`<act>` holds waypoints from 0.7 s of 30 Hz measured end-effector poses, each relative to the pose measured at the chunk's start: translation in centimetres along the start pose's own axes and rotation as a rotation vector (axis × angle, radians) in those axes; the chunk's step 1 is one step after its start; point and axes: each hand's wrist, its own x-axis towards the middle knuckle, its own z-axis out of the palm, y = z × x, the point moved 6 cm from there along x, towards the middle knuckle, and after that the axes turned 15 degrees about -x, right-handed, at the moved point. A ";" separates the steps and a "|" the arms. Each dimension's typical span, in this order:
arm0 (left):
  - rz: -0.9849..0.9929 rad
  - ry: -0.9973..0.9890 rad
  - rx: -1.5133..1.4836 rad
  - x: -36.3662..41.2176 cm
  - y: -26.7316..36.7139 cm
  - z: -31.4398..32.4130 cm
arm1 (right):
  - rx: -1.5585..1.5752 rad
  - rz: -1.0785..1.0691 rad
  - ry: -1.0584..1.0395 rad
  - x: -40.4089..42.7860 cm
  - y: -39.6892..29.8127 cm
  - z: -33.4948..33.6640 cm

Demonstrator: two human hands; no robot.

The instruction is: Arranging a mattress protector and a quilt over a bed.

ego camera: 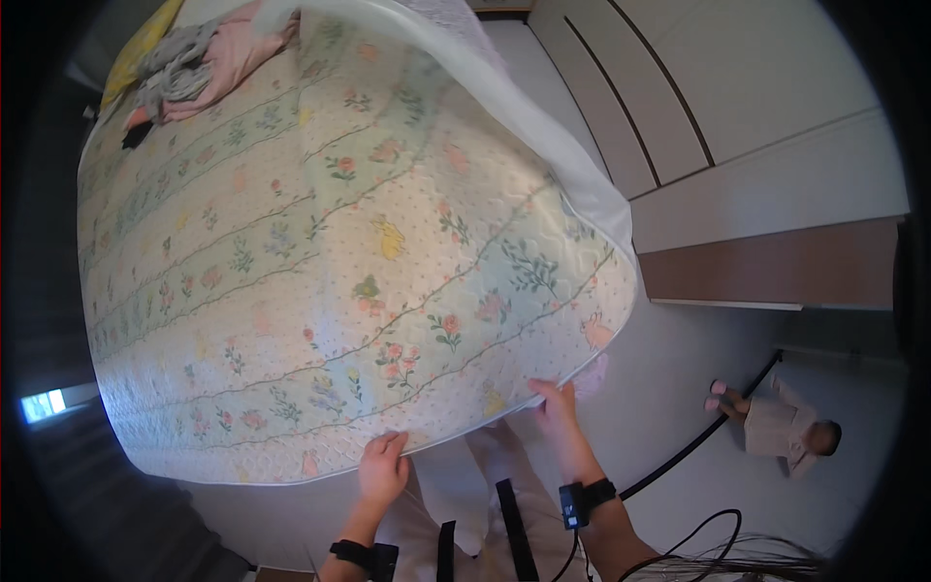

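A quilted mattress cover with flowers and rabbits lies over a bed, its right side edged by a white band. At its near edge, my left hand grips the white-trimmed border. Farther right, my right hand holds the same border between thumb and fingers. The cover's near right part looks lifted or slanted, and the fingertips under it are hidden. Pink and grey cloth lies crumpled at the far left of the bed, by a yellow fabric.
A small child is on the floor at the right, near a black cable or strip. Pale cabinets with dark grooves stand along the right, above a brown panel. Dark flooring shows at the lower left.
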 end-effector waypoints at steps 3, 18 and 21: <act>-0.068 -0.014 -0.024 1.9 3.9 3.4 | -0.037 0.090 0.043 -2.6 2.1 -3.5; 0.270 -0.217 -0.032 8.2 17.2 15.2 | -0.418 0.135 -0.774 -7.6 -6.1 -9.5; 0.312 -0.354 -0.350 5.8 17.4 16.7 | -0.169 0.105 -0.849 -7.3 -6.5 -8.0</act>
